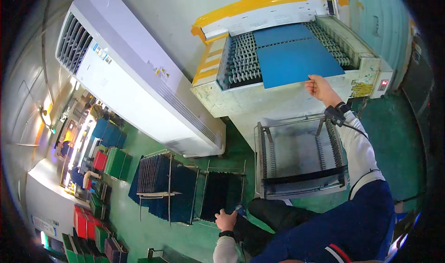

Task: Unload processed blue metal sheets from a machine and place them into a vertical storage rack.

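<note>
A flat blue panel lies on the rollers of a pale, paint-worn machine, its front edge jutting past the rollers toward the worker. At the panel's 5 o'clock, the worker's right hand meets that front edge, fingers curled and drawn narrow; whether they pinch the sheet or only touch it cannot be told. At 11 o'clock, a second blue sheet lies on the same rollers, just behind the first.

Between 3 and 4 o'clock, a small red display glows on the machine's end. At 6 o'clock, below the machine, stands a metal rack with toothed side rails and a black crossbar. At 7 o'clock, the left hand is at the worker's leg, fingers bent and slightly parted; whether they hold anything cannot be told.

Between 7 and 8 o'clock, two wire stands filled with dark sheets sit side by side on the green floor. A tall white air conditioner leans across the view at 9 o'clock. Farther off, toward 8 o'clock, people work near stacked red and green panels.
</note>
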The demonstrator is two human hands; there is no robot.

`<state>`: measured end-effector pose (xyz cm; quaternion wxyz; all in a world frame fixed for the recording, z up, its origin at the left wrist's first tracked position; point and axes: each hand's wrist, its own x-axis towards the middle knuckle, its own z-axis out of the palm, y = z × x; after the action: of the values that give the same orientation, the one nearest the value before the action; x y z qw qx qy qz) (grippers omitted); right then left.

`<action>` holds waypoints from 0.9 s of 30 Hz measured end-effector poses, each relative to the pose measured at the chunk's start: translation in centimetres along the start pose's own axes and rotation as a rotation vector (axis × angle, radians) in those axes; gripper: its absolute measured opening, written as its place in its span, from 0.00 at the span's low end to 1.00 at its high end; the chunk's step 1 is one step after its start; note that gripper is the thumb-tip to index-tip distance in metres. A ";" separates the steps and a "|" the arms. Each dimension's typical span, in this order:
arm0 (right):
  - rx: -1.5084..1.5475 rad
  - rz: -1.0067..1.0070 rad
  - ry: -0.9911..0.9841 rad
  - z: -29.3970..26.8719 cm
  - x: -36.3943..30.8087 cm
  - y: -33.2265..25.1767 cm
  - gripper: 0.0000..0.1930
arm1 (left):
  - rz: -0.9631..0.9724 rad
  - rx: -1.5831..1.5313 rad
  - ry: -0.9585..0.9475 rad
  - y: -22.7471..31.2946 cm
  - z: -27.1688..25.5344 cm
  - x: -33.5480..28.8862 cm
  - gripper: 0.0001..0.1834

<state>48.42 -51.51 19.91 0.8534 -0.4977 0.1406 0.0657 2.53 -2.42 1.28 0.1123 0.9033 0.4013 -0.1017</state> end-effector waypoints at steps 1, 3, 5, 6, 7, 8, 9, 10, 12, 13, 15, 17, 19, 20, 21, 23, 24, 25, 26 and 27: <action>0.004 0.001 0.002 -0.2 0.2 0.0 0.19 | -0.002 -0.003 -0.002 0.2 -0.1 0.0 0.46; 0.011 0.005 0.005 -0.2 0.6 0.1 0.19 | 0.000 -0.012 -0.002 0.1 0.0 0.0 0.46; 0.008 -0.001 0.000 -0.1 0.9 0.1 0.18 | 0.008 -0.024 0.002 -0.2 0.2 0.2 0.46; 0.007 -0.005 -0.001 -0.4 1.2 0.2 0.18 | 0.015 -0.039 0.019 -0.3 0.5 0.3 0.45; 0.015 -0.011 -0.021 -0.6 1.5 0.2 0.18 | 0.021 -0.054 0.036 -0.4 0.7 0.4 0.45; 0.024 -0.016 -0.040 -0.8 1.9 0.1 0.18 | 0.028 -0.068 0.054 -0.6 0.9 0.5 0.44; 0.030 -0.016 -0.060 -0.7 2.0 0.3 0.18 | 0.024 -0.066 0.056 -0.7 0.9 0.3 0.45; 0.035 -0.022 -0.034 -0.6 2.2 0.4 0.18 | 0.020 -0.064 0.060 -0.7 0.9 0.3 0.45; 0.040 -0.029 0.013 0.1 2.4 0.6 0.18 | 0.009 -0.068 0.063 -0.8 0.5 0.2 0.45; 0.046 -0.015 -0.062 -1.0 2.9 0.2 0.18 | 0.016 -0.073 0.051 -0.6 0.5 0.2 0.45; 0.058 0.040 -0.211 -2.6 2.8 0.0 0.19 | 0.041 -0.094 0.042 0.0 0.2 0.2 0.45; -0.198 0.053 -0.114 0.2 -0.3 2.0 0.20 | 0.028 -0.079 0.092 -1.1 1.3 0.7 0.43; -0.428 0.078 -0.136 -0.2 -4.5 3.0 0.21 | 0.032 -0.080 0.053 -0.1 1.3 1.0 0.43; -0.571 0.125 -0.232 0.6 -6.5 4.2 0.21 | 0.035 -0.085 0.087 -0.7 1.5 0.8 0.43; -0.706 0.170 -0.340 1.8 -8.6 5.7 0.21 | 0.016 -0.080 0.077 -1.2 1.3 0.5 0.42; -0.934 0.181 -0.504 1.7 -12.6 8.1 0.21 | 0.000 -0.072 0.070 -0.6 0.7 0.2 0.42; -1.034 0.157 -0.576 1.0 -14.3 9.5 0.22 | 0.003 -0.065 0.066 -0.4 0.5 0.1 0.42; -1.116 0.178 -0.670 0.1 -15.3 11.0 0.23 | 0.000 -0.061 0.058 -0.2 0.3 0.1 0.43; -1.198 0.196 -0.759 -0.9 -16.4 12.2 0.23 | 0.004 -0.058 0.051 0.2 0.2 0.1 0.44; -1.265 0.145 -0.807 -1.3 -17.8 13.1 0.25 | -0.005 -0.056 0.047 0.2 0.0 0.0 0.44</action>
<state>27.99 -45.61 13.88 0.3836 -0.8195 -0.2151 0.3673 2.70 -2.57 1.30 0.1279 0.9010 0.4088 -0.0692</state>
